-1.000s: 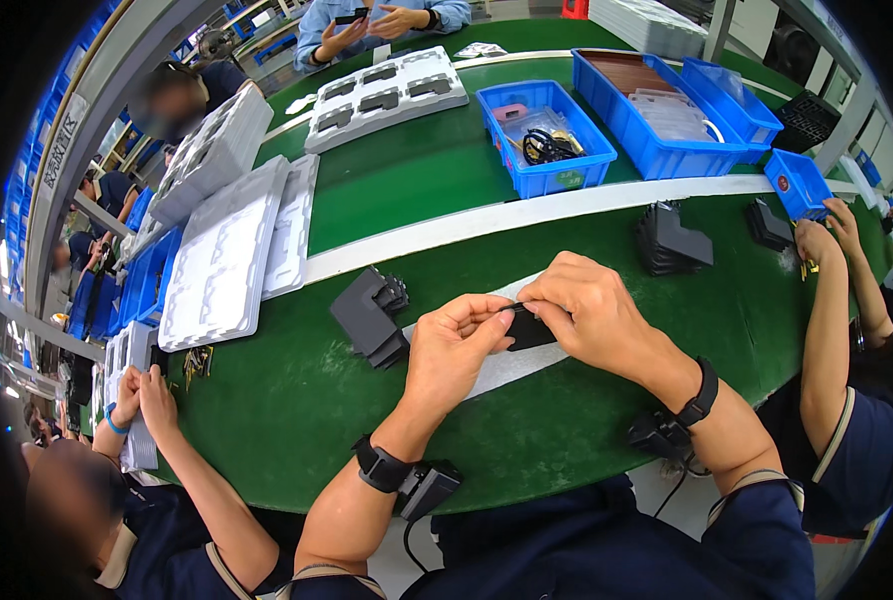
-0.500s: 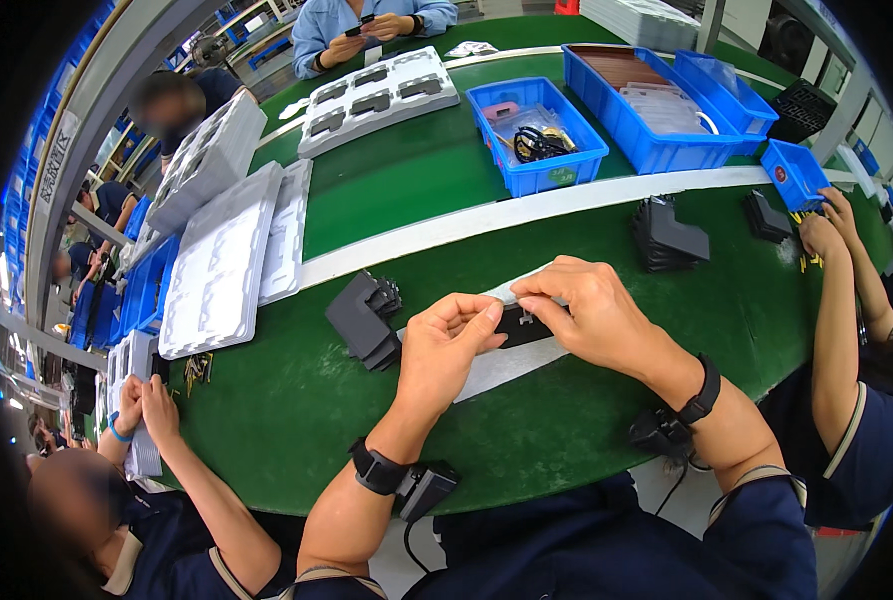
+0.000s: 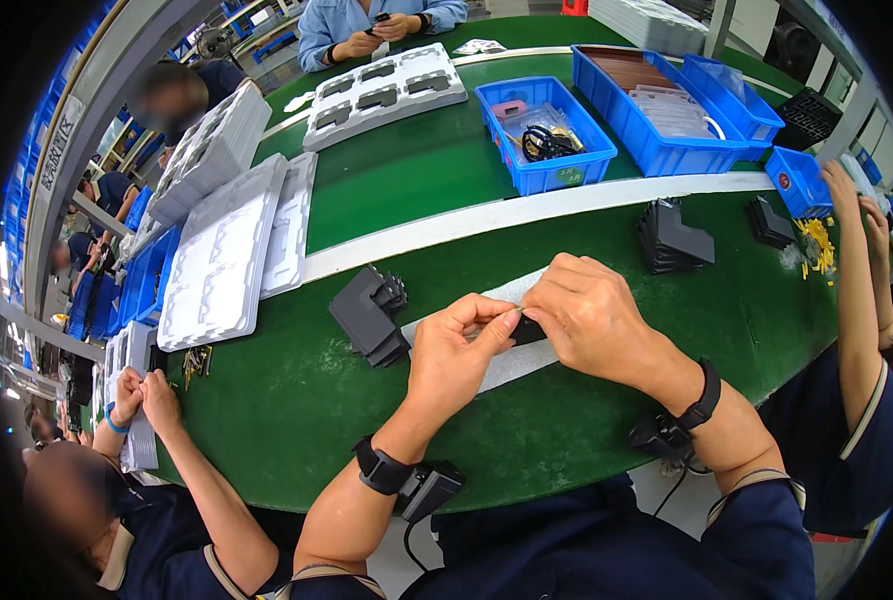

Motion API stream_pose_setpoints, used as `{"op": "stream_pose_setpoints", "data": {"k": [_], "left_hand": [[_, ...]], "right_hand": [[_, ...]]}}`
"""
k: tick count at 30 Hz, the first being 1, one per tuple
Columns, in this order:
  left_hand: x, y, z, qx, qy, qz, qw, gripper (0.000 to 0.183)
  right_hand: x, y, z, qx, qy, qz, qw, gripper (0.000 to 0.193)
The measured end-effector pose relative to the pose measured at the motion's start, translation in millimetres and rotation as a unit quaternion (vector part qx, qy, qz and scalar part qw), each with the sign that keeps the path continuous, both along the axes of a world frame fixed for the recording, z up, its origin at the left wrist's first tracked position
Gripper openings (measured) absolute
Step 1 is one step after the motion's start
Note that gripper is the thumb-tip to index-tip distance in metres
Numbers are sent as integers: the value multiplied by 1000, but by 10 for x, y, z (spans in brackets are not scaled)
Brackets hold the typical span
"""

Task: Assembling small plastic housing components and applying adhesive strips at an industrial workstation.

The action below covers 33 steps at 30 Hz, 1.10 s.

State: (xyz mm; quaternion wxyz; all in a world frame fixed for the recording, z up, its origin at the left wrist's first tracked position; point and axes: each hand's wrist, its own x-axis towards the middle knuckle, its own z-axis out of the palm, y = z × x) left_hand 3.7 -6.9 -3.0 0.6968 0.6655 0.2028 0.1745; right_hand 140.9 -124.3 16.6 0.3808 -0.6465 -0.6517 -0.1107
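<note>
Just above the green table, my left hand point(image 3: 453, 350) and my right hand point(image 3: 594, 312) meet with thumbs and forefingers pinched together. A tiny, thin, yellowish piece point(image 3: 519, 309) shows between the fingertips; its kind is too small to tell. Under the fingers lies a black part point(image 3: 528, 331), mostly covered by my hands. It rests on a whitish strip point(image 3: 511, 368) on the tabletop. To the left of my left hand is a stack of black L-shaped plastic parts point(image 3: 368, 312).
More black part stacks point(image 3: 672, 238) stand to the right. Beyond a white divider are a blue bin point(image 3: 546, 180) of cables and bags and a larger blue bin point(image 3: 656, 150). White molded trays point(image 3: 228, 265) lie left. Co-workers sit on both sides; yellow pieces point(image 3: 818, 246) lie far right.
My fingertips have come closer together, and a pale edge beside them no longer shows there. At the right, a co-worker's hands have moved away from the yellow pieces.
</note>
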Motion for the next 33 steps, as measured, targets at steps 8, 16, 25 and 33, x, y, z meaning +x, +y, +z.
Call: {"op": "stream_pose_setpoints", "data": {"k": [8, 16, 25, 33], "left_hand": [[-7, 6, -15, -11, -20, 4, 1000, 12], [6, 31, -34, -28, -30, 39, 998, 11], [4, 5, -2, -3, -20, 66, 998, 11], [39, 34, -126, 45, -33, 70, 996, 15]], "right_hand": [[112, -14, -8, -89, 232, 44, 968, 6], [44, 40, -151, -70, 212, -19, 975, 8], [-102, 64, -219, 19, 43, -27, 999, 10], [-71, 83, -190, -36, 224, -34, 973, 11]]}}
